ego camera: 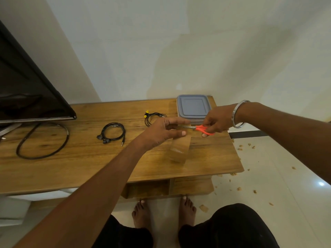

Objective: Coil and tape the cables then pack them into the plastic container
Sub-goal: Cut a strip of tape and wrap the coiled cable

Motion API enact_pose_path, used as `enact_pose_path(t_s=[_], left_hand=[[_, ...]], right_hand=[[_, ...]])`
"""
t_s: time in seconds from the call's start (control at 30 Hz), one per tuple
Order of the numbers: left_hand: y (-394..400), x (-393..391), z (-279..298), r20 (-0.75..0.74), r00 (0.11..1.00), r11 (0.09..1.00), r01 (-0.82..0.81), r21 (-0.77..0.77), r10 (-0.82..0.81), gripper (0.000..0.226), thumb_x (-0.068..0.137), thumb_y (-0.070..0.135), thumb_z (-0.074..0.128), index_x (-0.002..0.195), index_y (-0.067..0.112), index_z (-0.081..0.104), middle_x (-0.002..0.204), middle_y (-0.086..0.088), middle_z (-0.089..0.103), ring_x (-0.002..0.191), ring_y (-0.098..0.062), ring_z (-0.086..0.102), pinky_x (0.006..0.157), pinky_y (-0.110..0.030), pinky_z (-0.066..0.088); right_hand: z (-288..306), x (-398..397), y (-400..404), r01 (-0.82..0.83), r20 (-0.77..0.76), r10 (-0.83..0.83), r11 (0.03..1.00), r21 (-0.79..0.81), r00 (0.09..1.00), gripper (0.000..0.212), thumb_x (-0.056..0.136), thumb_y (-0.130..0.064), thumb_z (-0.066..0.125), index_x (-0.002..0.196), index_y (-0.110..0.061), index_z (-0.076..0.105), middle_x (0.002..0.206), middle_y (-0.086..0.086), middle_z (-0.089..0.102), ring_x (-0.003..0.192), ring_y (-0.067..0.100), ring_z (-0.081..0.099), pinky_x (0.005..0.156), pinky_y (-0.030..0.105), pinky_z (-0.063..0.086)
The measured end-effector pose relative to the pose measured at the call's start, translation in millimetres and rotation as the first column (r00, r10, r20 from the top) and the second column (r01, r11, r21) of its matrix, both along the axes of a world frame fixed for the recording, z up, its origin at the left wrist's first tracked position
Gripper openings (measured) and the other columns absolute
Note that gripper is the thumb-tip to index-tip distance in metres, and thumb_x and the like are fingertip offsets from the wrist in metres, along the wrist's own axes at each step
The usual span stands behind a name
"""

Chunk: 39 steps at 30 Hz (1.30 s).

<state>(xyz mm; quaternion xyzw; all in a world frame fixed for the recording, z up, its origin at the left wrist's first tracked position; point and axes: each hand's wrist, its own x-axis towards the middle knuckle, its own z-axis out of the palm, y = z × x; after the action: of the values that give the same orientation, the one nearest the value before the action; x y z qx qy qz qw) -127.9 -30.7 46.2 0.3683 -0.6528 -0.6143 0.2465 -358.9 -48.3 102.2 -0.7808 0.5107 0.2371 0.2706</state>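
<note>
My left hand (pixel 165 130) holds up a wide strip of clear tape (pixel 180 149) that hangs down above the wooden table (pixel 89 163). My right hand (pixel 217 122) grips orange-handled scissors (pixel 201 129), whose blades touch the top of the tape beside my left fingers. A coiled black earphone cable (pixel 112 132) lies at mid-table. A smaller black cable bundle with yellow ends (pixel 153 116) lies further back, partly hidden by my left hand. The plastic container (pixel 193 107), with its grey lid on, stands at the far right corner.
A television (pixel 26 90) stands at the left with its thick black power cable (pixel 43 140) looped across the table. Crumbs litter the tiled floor (pixel 268 176) on the right. My bare feet stand below the table's front edge.
</note>
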Motion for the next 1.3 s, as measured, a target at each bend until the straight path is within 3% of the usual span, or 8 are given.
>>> enact_pose_path(t_s=[0.1,0.3,0.5,0.67,0.8,0.97,1.2,1.3], left_hand=[[0.7,0.6,0.4,0.007,1.000,1.000,-0.004,-0.001,0.004,0.042,0.086,0.004,0.070,0.126,0.014,0.064,0.127,0.001,0.065,0.112,-0.012,0.063,0.094,-0.025,0.053],[1.3,-0.5,1.9,-0.006,1.000,1.000,-0.001,0.025,0.001,0.044,0.086,-0.001,0.068,0.129,0.010,0.062,0.125,0.000,0.065,0.103,-0.007,0.066,0.083,-0.017,0.052],[-0.3,-0.5,1.3,-0.002,1.000,0.999,-0.014,0.045,0.014,0.045,0.086,0.000,0.068,0.129,0.012,0.061,0.126,-0.002,0.066,0.111,-0.012,0.065,0.093,-0.025,0.054],[-2.6,-2.2,-3.3,-0.031,0.999,0.995,-0.037,0.088,0.040,0.048,0.085,-0.001,0.069,0.131,0.011,0.059,0.127,-0.003,0.066,0.114,-0.012,0.065,0.094,-0.024,0.052],[-3.4,-2.9,-3.2,-0.028,0.999,0.995,-0.042,0.095,0.045,0.048,0.084,-0.001,0.069,0.130,0.012,0.060,0.126,0.001,0.066,0.112,-0.011,0.065,0.091,-0.022,0.053],[-4.8,-2.2,0.8,-0.008,0.999,0.993,-0.043,0.106,0.044,0.048,0.084,-0.002,0.069,0.129,0.012,0.060,0.123,0.001,0.067,0.109,-0.009,0.067,0.085,-0.019,0.054],[-5.9,-5.0,2.8,0.025,0.997,0.996,-0.073,0.059,0.072,0.043,0.085,-0.002,0.069,0.125,0.012,0.063,0.121,-0.002,0.069,0.107,-0.015,0.068,0.090,-0.022,0.054],[-3.2,-7.3,2.9,0.030,0.994,0.994,-0.108,0.030,0.107,0.040,0.085,0.000,0.070,0.121,0.016,0.065,0.111,-0.007,0.072,0.103,-0.013,0.069,0.089,-0.021,0.054]], right_hand=[[-1.9,-1.8,0.1,0.009,0.032,-0.009,1.000,0.002,0.999,0.031,0.083,-0.054,0.057,0.072,-0.024,0.059,0.066,0.002,0.060,0.060,0.016,0.055,0.066,0.028,0.047],[-2.1,-4.8,-0.4,-0.011,0.080,0.015,0.999,-0.048,0.997,0.027,0.082,-0.054,0.059,0.069,-0.030,0.057,0.071,0.004,0.062,0.064,0.017,0.057,0.064,0.028,0.045],[5.7,-23.2,11.4,0.095,0.217,-0.070,0.990,-0.108,0.974,0.024,0.083,-0.048,0.060,0.067,-0.031,0.057,0.061,-0.004,0.060,0.056,0.011,0.054,0.063,0.024,0.046],[-15.0,-45.2,24.6,0.242,0.118,-0.218,0.932,-0.268,0.969,0.032,0.089,-0.047,0.056,0.065,-0.027,0.062,0.056,-0.002,0.059,0.049,0.011,0.048,0.056,0.023,0.041],[-43.8,-40.0,28.0,0.248,-0.107,-0.281,0.937,-0.246,0.954,0.039,0.086,-0.042,0.061,0.056,-0.019,0.052,0.055,-0.002,0.050,0.054,0.012,0.048,0.066,0.026,0.046],[-62.6,-17.4,27.4,0.262,-0.212,-0.314,0.935,-0.240,0.925,0.035,0.089,-0.041,0.058,0.097,-0.009,0.068,0.078,0.004,0.056,0.078,0.019,0.050,0.070,0.025,0.038],[-71.2,-12.5,24.2,0.339,-0.182,-0.394,0.901,-0.271,0.901,0.038,0.088,-0.041,0.061,0.106,-0.008,0.063,0.079,0.005,0.054,0.079,0.018,0.050,0.073,0.026,0.039],[-73.0,-13.8,27.3,0.372,-0.178,-0.436,0.877,-0.303,0.882,0.037,0.085,-0.039,0.065,0.106,-0.009,0.060,0.099,0.009,0.064,0.079,0.019,0.048,0.073,0.026,0.039]])
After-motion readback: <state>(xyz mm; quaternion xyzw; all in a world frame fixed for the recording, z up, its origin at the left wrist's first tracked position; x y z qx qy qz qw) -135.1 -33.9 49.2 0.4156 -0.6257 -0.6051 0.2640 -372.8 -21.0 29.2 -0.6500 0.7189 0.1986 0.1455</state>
